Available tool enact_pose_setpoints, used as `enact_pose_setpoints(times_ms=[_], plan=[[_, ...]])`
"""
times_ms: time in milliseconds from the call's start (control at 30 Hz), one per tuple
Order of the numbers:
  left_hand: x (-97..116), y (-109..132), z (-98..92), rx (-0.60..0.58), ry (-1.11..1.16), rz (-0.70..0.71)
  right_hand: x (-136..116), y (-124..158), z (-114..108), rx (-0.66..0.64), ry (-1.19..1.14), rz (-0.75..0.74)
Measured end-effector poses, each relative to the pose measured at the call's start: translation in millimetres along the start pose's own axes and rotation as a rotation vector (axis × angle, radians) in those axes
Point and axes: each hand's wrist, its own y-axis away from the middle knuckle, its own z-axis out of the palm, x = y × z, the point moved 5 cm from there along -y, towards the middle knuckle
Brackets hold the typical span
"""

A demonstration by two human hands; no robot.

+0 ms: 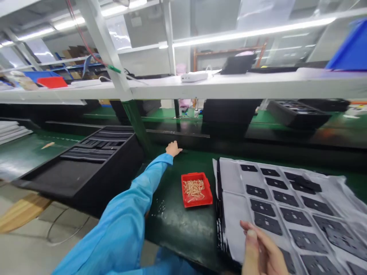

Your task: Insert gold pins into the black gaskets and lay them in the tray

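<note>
My left hand (173, 148) reaches to the far side of the green bench, back up and knuckles bent. Its fingertips are hidden; a thin dark strip shows by its thumb, too faint to name. My right hand (263, 252) is at the lower right, thumb and forefinger close together. Anything between them is too small to make out. Beneath it lies a white tray (235, 214) with rows of flat black plates (295, 216), several overlapping at the right. Between my hands sits a red bin (197, 205) of small pale sticks (194, 188).
A deep black box (86, 191) with dark strips inside stands at the left. A white shelf (218, 89) crosses above the bench, held by a post (110, 53). Another black box (298, 114) is behind at the right. A wooden stool (24, 212) is at lower left.
</note>
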Motion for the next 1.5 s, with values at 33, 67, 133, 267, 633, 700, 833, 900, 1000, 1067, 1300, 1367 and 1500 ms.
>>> enact_pose_setpoints(times_ms=[33, 67, 133, 267, 633, 700, 833, 900, 1000, 1067, 1300, 1367, 1500], plan=[[-17.1, 8.1, -0.7, -0.019, -0.014, 0.013, -4.9, 1.7, 6.3, -0.04, -0.047, -0.075], [-34.9, 19.6, -1.9, -0.049, -0.022, 0.035, -10.6, 3.3, 13.7, -0.08, -0.099, -0.13], [-69.6, 53.5, -2.6, -0.146, -0.014, 0.101, -22.7, 6.0, 29.5, -0.129, -0.185, -0.166], [-118.3, 144.6, 11.4, -0.303, 0.069, 0.225, -48.3, 13.8, 57.3, -0.223, -0.309, -0.191], [-124.8, 212.7, 76.3, 0.131, 0.094, 0.072, -49.3, 25.0, 67.5, -0.511, -0.222, -0.225], [-121.4, 205.3, 78.2, 0.085, 0.085, 0.141, -47.7, 24.2, 66.8, -0.539, -0.195, -0.224], [-123.9, 191.4, 76.2, 0.005, 0.081, 0.225, -40.4, 25.4, 68.7, -0.572, -0.19, -0.17], [-126.7, 189.5, 74.6, 0.003, 0.093, 0.232, -31.4, 30.2, 76.1, -0.586, -0.201, -0.101], [-129.0, 192.5, 73.0, 0.012, 0.116, 0.226, -11.9, 49.7, 102.7, -0.717, -0.241, 0.066], [-128.8, 195.7, 72.9, 0.009, 0.12, 0.231, 0.5, 69.2, 125.2, -0.84, -0.261, 0.151], [-131.1, 196.1, 74.7, 0.023, 0.18, 0.211, 37.9, 113.8, 166.3, -0.96, -0.247, 0.261], [-132.6, 195.7, 73.8, 0.047, 0.236, 0.188, 48.5, 114.6, 170.0, -0.925, -0.227, 0.312], [-129.1, 200.5, 73.8, 0.07, 0.374, 0.153, 58.1, 110.0, 181.3, -0.872, -0.212, 0.378]])
